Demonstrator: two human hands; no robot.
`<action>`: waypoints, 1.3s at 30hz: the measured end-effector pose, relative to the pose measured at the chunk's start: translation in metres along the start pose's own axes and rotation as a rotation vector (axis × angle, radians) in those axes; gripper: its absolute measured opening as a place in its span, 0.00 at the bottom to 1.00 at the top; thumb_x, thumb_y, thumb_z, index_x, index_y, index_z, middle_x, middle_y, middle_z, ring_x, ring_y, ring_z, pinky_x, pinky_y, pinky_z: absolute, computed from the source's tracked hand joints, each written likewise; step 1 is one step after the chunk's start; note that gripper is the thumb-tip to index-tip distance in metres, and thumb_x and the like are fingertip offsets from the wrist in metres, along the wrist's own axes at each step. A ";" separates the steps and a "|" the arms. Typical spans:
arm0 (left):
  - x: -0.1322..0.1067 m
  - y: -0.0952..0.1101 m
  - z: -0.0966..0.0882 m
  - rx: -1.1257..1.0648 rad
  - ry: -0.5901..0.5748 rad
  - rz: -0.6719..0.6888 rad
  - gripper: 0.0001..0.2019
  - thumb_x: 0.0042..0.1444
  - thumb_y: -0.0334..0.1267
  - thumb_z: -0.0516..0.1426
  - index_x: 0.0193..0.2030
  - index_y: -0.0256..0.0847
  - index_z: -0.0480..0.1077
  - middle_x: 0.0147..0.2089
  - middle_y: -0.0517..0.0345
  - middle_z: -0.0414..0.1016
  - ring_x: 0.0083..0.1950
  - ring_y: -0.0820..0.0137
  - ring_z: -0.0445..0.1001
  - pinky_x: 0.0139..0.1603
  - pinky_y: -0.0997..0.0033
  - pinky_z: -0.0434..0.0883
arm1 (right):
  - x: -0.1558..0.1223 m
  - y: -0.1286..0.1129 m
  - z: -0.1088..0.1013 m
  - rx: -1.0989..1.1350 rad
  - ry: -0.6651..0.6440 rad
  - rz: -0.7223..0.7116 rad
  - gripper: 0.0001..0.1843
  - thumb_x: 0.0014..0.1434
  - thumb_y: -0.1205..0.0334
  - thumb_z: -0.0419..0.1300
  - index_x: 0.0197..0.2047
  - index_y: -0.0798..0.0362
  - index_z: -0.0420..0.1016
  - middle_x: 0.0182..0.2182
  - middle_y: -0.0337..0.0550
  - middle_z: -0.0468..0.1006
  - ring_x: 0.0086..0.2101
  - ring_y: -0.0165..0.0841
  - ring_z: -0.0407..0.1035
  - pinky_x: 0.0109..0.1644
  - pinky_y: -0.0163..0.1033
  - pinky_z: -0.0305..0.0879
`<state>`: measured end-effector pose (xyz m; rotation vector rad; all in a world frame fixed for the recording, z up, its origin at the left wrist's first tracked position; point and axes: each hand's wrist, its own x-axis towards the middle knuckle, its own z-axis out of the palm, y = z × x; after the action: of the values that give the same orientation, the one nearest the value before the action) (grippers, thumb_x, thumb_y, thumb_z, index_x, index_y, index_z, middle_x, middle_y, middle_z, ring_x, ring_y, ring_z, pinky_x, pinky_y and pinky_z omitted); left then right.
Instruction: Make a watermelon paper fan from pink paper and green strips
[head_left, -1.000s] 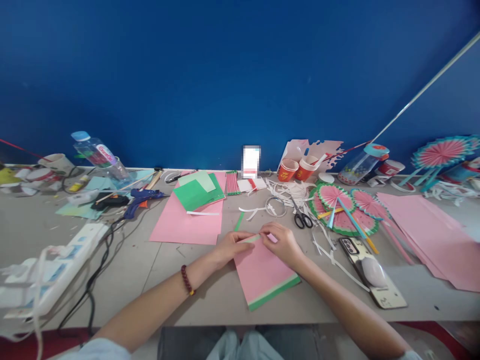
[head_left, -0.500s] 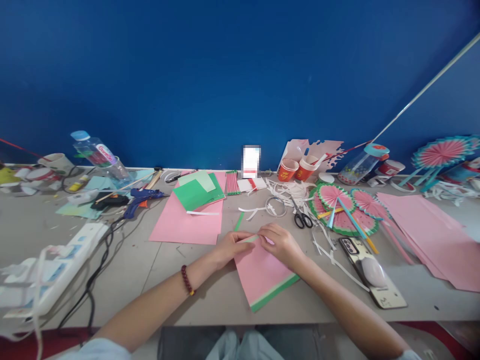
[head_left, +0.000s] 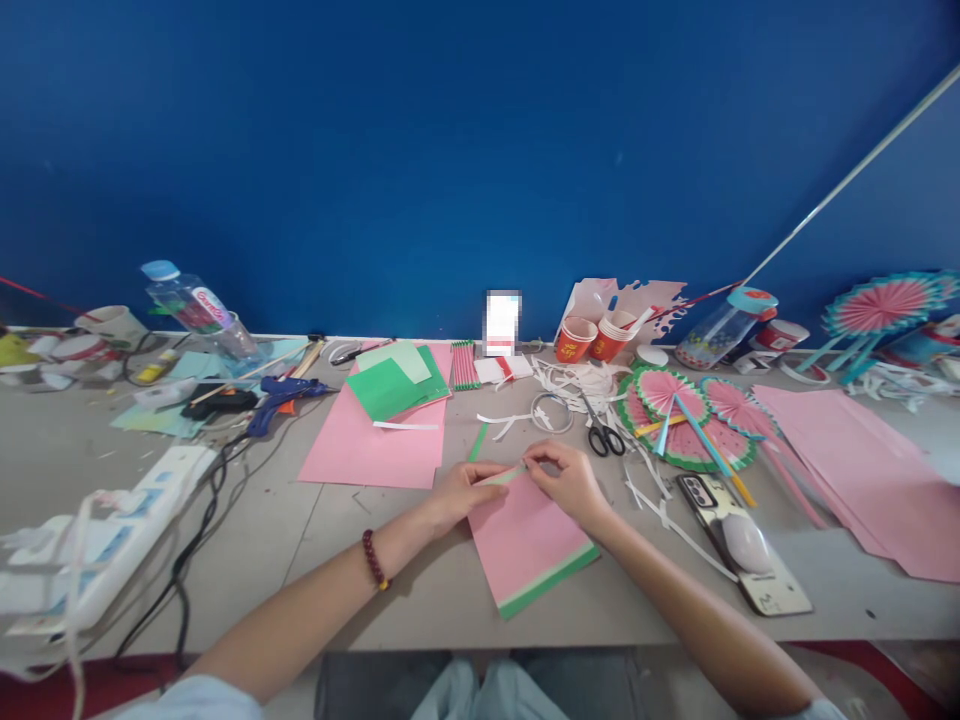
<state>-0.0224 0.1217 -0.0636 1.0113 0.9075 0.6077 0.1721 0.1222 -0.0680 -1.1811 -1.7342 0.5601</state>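
A pink sheet of paper [head_left: 525,545] with green and pale green bands along its near and far edges lies on the table in front of me. My left hand [head_left: 466,495] grips its far left corner, thumb on top of the pale green edge. At the far edge, a little to the right, my right hand [head_left: 566,485] pinches the paper between thumb and forefinger. Just behind the hands lies a narrow green paper strip [head_left: 478,442]. Black scissors [head_left: 604,438] rest beyond my right hand.
Green paper [head_left: 390,388] lies on a larger pink sheet [head_left: 360,455] at back left. A blue glue gun [head_left: 281,400] and a white power strip [head_left: 142,520] are on the left. To the right are watermelon fans [head_left: 667,395], a phone [head_left: 776,590] and pink sheets [head_left: 862,470].
My right hand has shifted slightly right and up along the paper's far edge. The left hand keeps its place, and the near edge of the paper has moved a little.
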 end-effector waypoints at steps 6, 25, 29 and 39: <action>0.002 -0.003 -0.002 0.022 -0.008 0.006 0.24 0.41 0.45 0.67 0.46 0.40 0.77 0.46 0.52 0.78 0.41 0.64 0.75 0.39 0.71 0.67 | 0.007 0.015 -0.009 0.117 0.116 0.171 0.08 0.55 0.58 0.58 0.29 0.53 0.73 0.25 0.41 0.77 0.28 0.33 0.71 0.34 0.37 0.69; -0.008 -0.015 0.012 0.677 0.089 0.598 0.17 0.53 0.25 0.52 0.49 0.43 0.67 0.47 0.54 0.69 0.48 0.67 0.69 0.53 0.66 0.67 | 0.024 0.050 -0.044 -0.245 0.170 -0.013 0.13 0.56 0.63 0.52 0.37 0.52 0.78 0.36 0.48 0.80 0.38 0.38 0.73 0.44 0.44 0.68; -0.006 -0.017 0.010 0.699 0.157 0.699 0.18 0.55 0.24 0.50 0.50 0.43 0.65 0.47 0.54 0.66 0.44 0.71 0.69 0.48 0.69 0.70 | 0.021 0.037 -0.041 -0.189 -0.131 0.072 0.14 0.57 0.61 0.52 0.39 0.52 0.79 0.32 0.45 0.80 0.33 0.36 0.72 0.37 0.39 0.67; 0.000 -0.018 0.008 0.524 0.306 0.583 0.17 0.52 0.25 0.54 0.48 0.44 0.66 0.49 0.54 0.66 0.45 0.70 0.70 0.47 0.68 0.73 | 0.023 0.044 -0.039 0.241 0.013 0.504 0.10 0.48 0.60 0.52 0.33 0.53 0.70 0.18 0.35 0.73 0.17 0.27 0.62 0.20 0.31 0.56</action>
<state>-0.0152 0.1100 -0.0783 1.7165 1.0713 1.0652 0.2244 0.1565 -0.0739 -1.4426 -1.3070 1.0281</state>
